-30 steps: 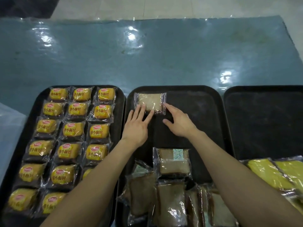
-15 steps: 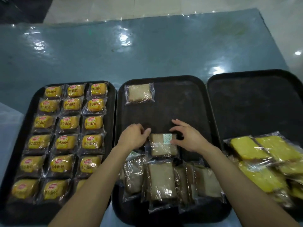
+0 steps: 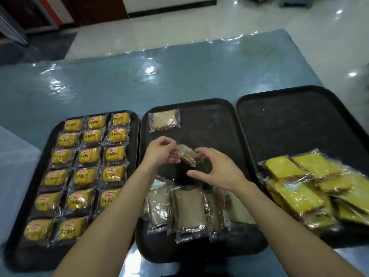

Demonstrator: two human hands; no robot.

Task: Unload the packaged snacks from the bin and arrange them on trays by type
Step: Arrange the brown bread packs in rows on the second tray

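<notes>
Three black trays lie side by side. The left tray (image 3: 137,124) holds rows of yellow small-bread packs (image 3: 92,157). On the middle tray (image 3: 209,116) one clear-wrapped pale cake pack (image 3: 164,121) lies at the far left corner, and a loose pile of brown cake packs (image 3: 189,210) lies near me. My left hand (image 3: 159,151) and my right hand (image 3: 215,169) together hold one brown cake pack (image 3: 187,154), tilted, above the tray's middle. The right tray (image 3: 295,124) carries a heap of yellow-green cake packs (image 3: 305,184) at its near side.
The trays sit on a blue table (image 3: 159,80) under glossy plastic sheet. White tiled floor (image 3: 199,27) lies beyond the far edge. A pale translucent bag or bin edge (image 3: 14,160) shows at the left. The far half of the right tray is bare.
Both hands left the pale pack at the tray's far corner, came back to the near pile, gripped a brown pack and lifted it off the pile. The camera tilted up.
</notes>
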